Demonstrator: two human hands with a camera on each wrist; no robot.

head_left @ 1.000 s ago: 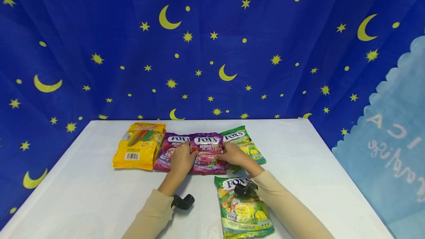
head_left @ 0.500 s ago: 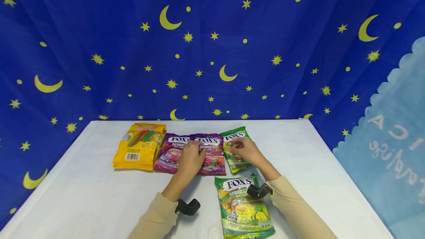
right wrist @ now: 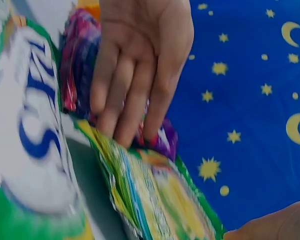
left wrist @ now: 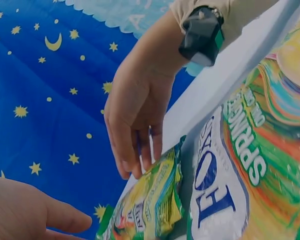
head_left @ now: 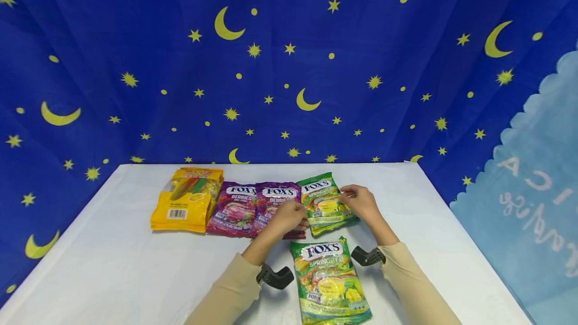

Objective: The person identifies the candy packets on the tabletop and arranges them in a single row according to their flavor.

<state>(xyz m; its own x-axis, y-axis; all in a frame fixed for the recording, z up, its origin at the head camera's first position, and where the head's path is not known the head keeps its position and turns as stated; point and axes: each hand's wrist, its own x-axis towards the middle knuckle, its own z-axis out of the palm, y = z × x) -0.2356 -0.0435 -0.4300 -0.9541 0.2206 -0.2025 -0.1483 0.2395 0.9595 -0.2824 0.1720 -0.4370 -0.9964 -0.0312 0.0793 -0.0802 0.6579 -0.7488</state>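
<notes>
A green FOX'S Spring Tea candy bag (head_left: 321,216) lies slightly turned at the back of the table, between my two hands. At its left edge is my left hand (head_left: 289,217), over the lower right of a purple FOX'S Berries candy bag (head_left: 271,203), its fingers extended in the right wrist view. My right hand (head_left: 363,203) hovers by the green bag's right edge, fingers loosely bent with gaps between them in the left wrist view. Neither hand grips anything. A second purple Berries bag (head_left: 232,212) lies left of the first, partly overlapped by it.
A yellow candy bag (head_left: 182,212) with a clear window stands at the left end of the row. Nearer me lies another green Spring Tea bag (head_left: 329,285), between my forearms. The white table (head_left: 113,265) meets a blue star-patterned cloth (head_left: 280,114) behind.
Both hands have moved right, off the middle of the purple bags. My right hand released the right purple bag and crossed over the back green bag to its right edge.
</notes>
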